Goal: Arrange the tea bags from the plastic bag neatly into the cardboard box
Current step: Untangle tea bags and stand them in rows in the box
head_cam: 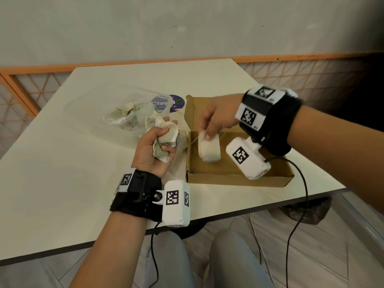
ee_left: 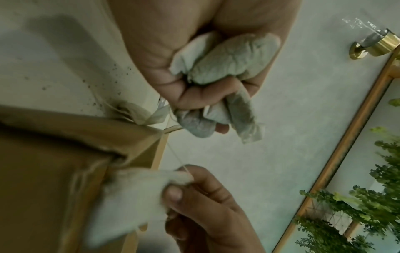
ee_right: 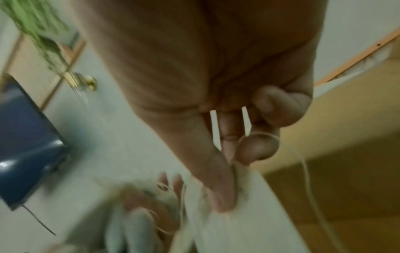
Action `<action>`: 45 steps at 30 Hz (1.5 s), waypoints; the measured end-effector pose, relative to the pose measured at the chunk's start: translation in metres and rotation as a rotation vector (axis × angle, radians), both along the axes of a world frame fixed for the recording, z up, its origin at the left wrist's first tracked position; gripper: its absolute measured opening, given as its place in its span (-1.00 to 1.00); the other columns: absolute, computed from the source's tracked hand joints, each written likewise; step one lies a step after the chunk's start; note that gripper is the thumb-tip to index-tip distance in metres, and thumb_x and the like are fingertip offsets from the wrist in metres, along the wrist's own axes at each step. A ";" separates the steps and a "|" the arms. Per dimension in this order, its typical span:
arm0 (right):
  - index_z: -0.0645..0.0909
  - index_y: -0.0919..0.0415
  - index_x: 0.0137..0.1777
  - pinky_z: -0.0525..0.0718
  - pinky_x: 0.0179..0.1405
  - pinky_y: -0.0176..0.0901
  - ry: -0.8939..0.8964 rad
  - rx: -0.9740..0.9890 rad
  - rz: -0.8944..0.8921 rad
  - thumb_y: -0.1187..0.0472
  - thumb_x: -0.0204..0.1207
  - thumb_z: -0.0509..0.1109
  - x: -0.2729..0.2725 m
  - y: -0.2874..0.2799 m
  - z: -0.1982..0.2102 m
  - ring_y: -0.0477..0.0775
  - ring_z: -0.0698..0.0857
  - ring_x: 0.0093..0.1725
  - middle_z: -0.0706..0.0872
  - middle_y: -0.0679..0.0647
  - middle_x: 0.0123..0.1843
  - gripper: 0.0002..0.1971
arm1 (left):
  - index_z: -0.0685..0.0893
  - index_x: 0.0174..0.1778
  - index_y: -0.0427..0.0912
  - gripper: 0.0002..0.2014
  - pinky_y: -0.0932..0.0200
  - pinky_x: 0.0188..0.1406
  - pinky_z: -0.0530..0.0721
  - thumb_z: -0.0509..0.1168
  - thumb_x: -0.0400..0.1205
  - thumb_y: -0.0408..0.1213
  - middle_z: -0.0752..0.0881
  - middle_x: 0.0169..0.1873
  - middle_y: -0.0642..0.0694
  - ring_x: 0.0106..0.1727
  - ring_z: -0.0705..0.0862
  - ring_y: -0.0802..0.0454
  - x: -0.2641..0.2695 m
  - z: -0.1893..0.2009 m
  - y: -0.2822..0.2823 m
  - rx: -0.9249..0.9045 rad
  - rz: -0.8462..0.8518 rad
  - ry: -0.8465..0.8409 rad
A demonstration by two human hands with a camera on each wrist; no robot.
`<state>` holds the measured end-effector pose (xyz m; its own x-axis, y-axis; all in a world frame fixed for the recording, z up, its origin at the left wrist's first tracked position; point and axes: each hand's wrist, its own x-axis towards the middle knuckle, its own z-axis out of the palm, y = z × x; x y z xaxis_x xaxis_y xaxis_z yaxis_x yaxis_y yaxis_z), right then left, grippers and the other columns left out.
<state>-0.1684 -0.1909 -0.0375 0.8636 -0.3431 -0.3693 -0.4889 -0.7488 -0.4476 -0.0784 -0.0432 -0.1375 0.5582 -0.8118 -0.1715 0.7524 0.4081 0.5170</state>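
On the bench (head_cam: 83,163) the open box (head_cam: 239,175) sits right of the plastic bag (head_cam: 124,109) of tea bags. My left hand (head_cam: 153,148) is fisted round a bunch (head_cam: 166,138) of them beside the box, while my right hand (head_cam: 218,119) pinches one tea bag (head_cam: 209,150) over the box's floor, its string (head_cam: 194,140) trailing.

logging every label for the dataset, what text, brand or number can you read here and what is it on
"Clay": white letters on the round purple sticker on the table, seen through the plastic bag; whatever follows and the small line beneath are too blurred to read.
Wrist bands and cameras: black-and-white square code patterns only, with tiny unreadable marks beside them.
Tea bags, cardboard box: no readable text.
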 end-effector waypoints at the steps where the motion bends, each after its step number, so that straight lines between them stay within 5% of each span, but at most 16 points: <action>1: 0.74 0.16 -0.09 0.46 -0.57 -0.50 -0.004 0.005 -0.016 0.34 0.35 0.54 0.002 0.001 -0.007 -0.14 0.54 -0.43 0.65 -0.05 -0.40 -0.84 | 0.63 0.04 -0.10 -0.69 0.50 -0.70 0.43 0.22 0.40 -0.40 0.66 0.04 -0.05 -0.27 0.62 0.17 0.000 0.000 0.000 0.004 0.001 -0.001; 5: 0.70 0.37 0.10 0.55 -0.52 -0.54 -0.041 0.029 -0.076 0.45 0.38 0.49 0.015 -0.001 -0.022 -0.13 0.58 -0.44 0.63 0.00 -0.40 -0.72 | 0.63 0.03 -0.11 -0.71 0.51 -0.69 0.41 0.21 0.42 -0.41 0.66 0.00 -0.06 -0.29 0.63 0.15 -0.001 0.001 -0.001 0.036 0.018 -0.001; 8: 0.70 0.27 0.09 0.50 -0.56 -0.56 -0.001 -0.039 -0.038 0.38 0.39 0.50 0.021 0.002 -0.020 -0.14 0.55 -0.41 0.61 -0.03 -0.36 -0.75 | 0.63 0.02 -0.11 -0.76 0.51 -0.69 0.41 0.16 0.53 -0.43 0.66 -0.01 -0.06 -0.36 0.67 0.13 -0.001 0.001 -0.001 0.055 0.025 0.006; 11: 0.67 0.14 -0.02 0.44 -0.65 -0.56 0.051 -0.060 0.026 0.31 0.41 0.50 0.024 0.006 -0.012 -0.16 0.56 -0.38 0.59 -0.08 -0.38 -0.83 | 0.63 0.00 -0.11 -0.73 0.51 -0.69 0.40 0.22 0.42 -0.41 0.66 -0.04 -0.05 -0.29 0.61 0.11 0.000 0.001 -0.002 0.046 0.020 -0.002; 17: 0.67 0.32 0.19 0.58 -0.18 -0.30 0.078 -0.238 0.044 0.24 0.44 0.47 0.029 0.004 -0.018 0.01 0.62 -0.13 0.71 0.13 -0.02 -0.67 | 0.62 -0.02 -0.10 -0.78 0.50 -0.70 0.40 0.13 0.55 -0.43 0.65 -0.03 -0.04 -0.35 0.64 0.14 0.001 0.001 -0.002 0.050 0.025 -0.004; 20: 0.68 0.24 0.19 0.57 -0.07 -0.20 0.010 -0.281 0.003 0.20 0.39 0.51 0.030 0.000 -0.020 -0.01 0.56 -0.05 0.72 0.14 0.13 -0.64 | 0.61 -0.01 -0.11 -0.78 0.50 -0.71 0.40 0.11 0.60 -0.44 0.66 -0.04 -0.05 -0.41 0.67 0.12 0.000 0.001 -0.002 0.058 0.032 -0.003; 25: 0.70 0.28 0.07 0.36 -0.35 -0.42 -0.059 -0.333 0.010 0.22 0.37 0.54 0.030 -0.001 -0.018 -0.06 0.53 -0.14 0.58 0.05 -0.03 -0.72 | 0.62 -0.04 -0.12 -0.79 0.51 -0.71 0.40 0.11 0.61 -0.43 0.66 -0.09 -0.06 -0.42 0.69 0.10 0.000 0.001 -0.002 0.044 0.020 0.013; 29: 0.48 0.32 0.35 0.33 -0.42 -0.35 -0.030 -0.402 -0.033 0.23 0.39 0.53 0.035 -0.005 -0.020 0.08 0.53 -0.02 0.62 0.17 0.25 -0.46 | 0.62 -0.07 -0.12 -0.79 0.51 -0.72 0.40 0.10 0.60 -0.43 0.67 -0.11 -0.06 -0.42 0.70 0.09 -0.001 0.000 -0.002 0.041 -0.005 0.028; 32: 0.30 0.26 0.52 0.37 -0.32 -0.29 -0.014 -0.472 -0.036 0.16 0.47 0.47 0.032 -0.012 -0.024 0.14 0.55 0.19 0.49 0.18 0.45 -0.34 | 0.62 -0.06 -0.13 -0.80 0.51 -0.71 0.41 0.19 0.49 -0.43 0.66 -0.07 -0.06 -0.41 0.70 0.10 -0.001 0.001 -0.002 0.029 -0.014 0.044; 34: 0.42 0.23 0.44 0.46 -0.11 -0.24 -0.008 -0.469 -0.046 0.11 0.48 0.45 0.028 -0.017 -0.026 0.16 0.57 0.26 0.55 0.17 0.39 -0.44 | 0.65 -0.06 -0.15 -0.76 0.51 -0.70 0.43 0.30 0.37 -0.43 0.65 -0.03 -0.08 -0.37 0.72 0.09 0.000 0.001 -0.001 -0.003 -0.021 0.073; 37: 0.59 0.21 0.30 0.44 -0.25 -0.26 0.011 -0.420 -0.036 0.14 0.44 0.49 0.023 -0.022 -0.027 0.13 0.62 0.18 0.66 0.12 0.19 -0.57 | 0.78 -0.13 -0.28 -0.54 0.44 -0.67 0.50 0.61 0.04 -0.52 0.70 0.01 -0.14 -0.21 0.72 0.08 0.007 0.003 0.003 -0.110 -0.075 0.132; 40: 0.62 0.12 0.27 0.42 -0.31 -0.30 0.016 -0.397 -0.047 0.20 0.43 0.50 0.018 -0.024 -0.028 0.01 0.55 0.01 0.62 0.02 0.02 -0.61 | 0.67 0.11 -0.36 -0.29 0.40 -0.67 0.52 0.64 -0.01 -0.54 0.70 0.01 -0.13 -0.13 0.70 0.10 0.011 0.005 0.007 -0.197 -0.128 0.194; 45: 0.65 0.09 0.20 0.36 -0.31 -0.42 0.003 -0.385 -0.004 0.25 0.41 0.50 0.017 -0.022 -0.028 -0.03 0.55 -0.01 0.71 0.05 0.15 -0.66 | 0.72 0.00 -0.41 -0.38 0.41 -0.67 0.52 0.64 -0.02 -0.56 0.70 -0.06 -0.16 -0.25 0.72 0.08 0.011 0.004 0.011 -0.205 -0.113 0.202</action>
